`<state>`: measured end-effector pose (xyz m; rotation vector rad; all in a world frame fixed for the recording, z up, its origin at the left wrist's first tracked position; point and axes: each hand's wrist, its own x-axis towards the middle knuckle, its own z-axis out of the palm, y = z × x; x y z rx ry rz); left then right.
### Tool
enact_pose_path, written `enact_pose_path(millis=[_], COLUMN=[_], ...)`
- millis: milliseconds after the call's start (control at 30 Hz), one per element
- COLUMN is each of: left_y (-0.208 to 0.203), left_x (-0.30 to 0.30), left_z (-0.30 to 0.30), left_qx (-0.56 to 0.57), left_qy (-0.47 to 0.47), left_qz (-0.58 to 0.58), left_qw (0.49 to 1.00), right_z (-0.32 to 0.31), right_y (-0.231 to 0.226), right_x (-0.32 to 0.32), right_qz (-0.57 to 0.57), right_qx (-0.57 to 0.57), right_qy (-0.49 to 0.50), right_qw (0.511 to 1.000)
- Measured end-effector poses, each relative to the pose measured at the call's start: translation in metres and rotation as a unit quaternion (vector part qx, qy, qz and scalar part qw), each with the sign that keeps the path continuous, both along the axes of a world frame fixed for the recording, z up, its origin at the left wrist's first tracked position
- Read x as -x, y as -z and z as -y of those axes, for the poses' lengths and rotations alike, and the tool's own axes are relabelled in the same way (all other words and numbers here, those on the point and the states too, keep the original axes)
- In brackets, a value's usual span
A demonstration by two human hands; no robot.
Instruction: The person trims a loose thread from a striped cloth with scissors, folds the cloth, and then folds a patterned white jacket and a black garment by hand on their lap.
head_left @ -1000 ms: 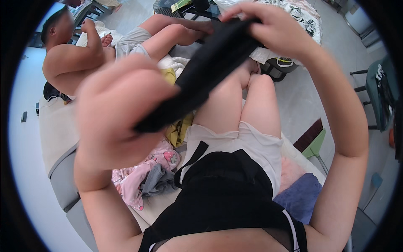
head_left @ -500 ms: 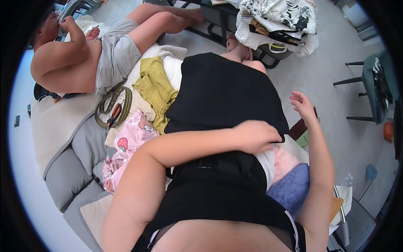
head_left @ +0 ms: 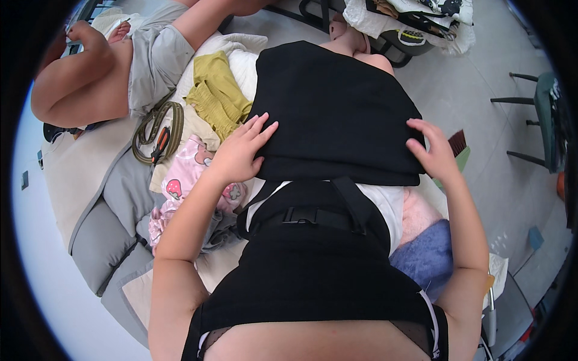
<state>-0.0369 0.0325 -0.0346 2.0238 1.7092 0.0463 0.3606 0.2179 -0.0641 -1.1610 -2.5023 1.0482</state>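
Observation:
A black cloth garment (head_left: pixel 337 111) lies spread over my lap, with a crease running along its near edge. My left hand (head_left: pixel 244 149) rests on its left edge, fingers spread and the palm down. At the right edge is my right hand (head_left: pixel 432 149), fingers slightly bent and the thumb apart, touching the cloth's border. Just left of the garment lie a yellow-green gathered garment (head_left: pixel 218 96) and a pink printed satin garment (head_left: pixel 191 163). Below the near edge, a black strap with a buckle (head_left: pixel 300 215) crosses my waist.
Another person (head_left: pixel 90 84) sits on the couch at the far left. A coiled olive strap (head_left: pixel 139 139) and an orange-black tool (head_left: pixel 161 144) lie nearby. A blue plush cushion (head_left: pixel 424 256) is by my right side. A pile of clothes (head_left: pixel 415 21) stands ahead; a green chair (head_left: pixel 545 120) is at right.
My left hand has gone from the garment's right edge across to its left edge. My right hand has come in from the air to the right edge. The view has shifted slightly.

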Motion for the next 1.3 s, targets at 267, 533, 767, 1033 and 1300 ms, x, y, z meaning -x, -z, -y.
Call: enact_pose_path(millis=[267, 533, 767, 1033, 1300], left_y=[0.022, -0.046, -0.012, -0.027, 0.074], left_x=[0.0, 0.007, -0.004, -0.035, -0.058], left_z=[-0.003, 0.002, 0.046, -0.067, -0.152], left_qx=[-0.112, -0.174, 0.004, -0.149, -0.17], left_qy=[0.034, 0.037, 0.044, -0.03, -0.029], left_qz=[-0.051, 0.009, 0.04, 0.093, -0.036], left_qw=[0.992, 0.984, 0.998, 0.984, 0.984], right_z=[0.039, 0.029, 0.066, 0.013, 0.001], right_y=[-0.023, -0.052, -0.039, -0.058, 0.037], right_x=[0.014, 0.007, 0.009, 0.07, 0.106], right_qz=[0.124, 0.03, 0.108, -0.005, 0.032], right_qx=[-0.097, -0.169, -0.019, -0.138, -0.17], right_qy=[-0.145, -0.156, -0.205, -0.106, -0.065], right_qw=[0.977, 0.973, 0.973, 0.985, 0.983])
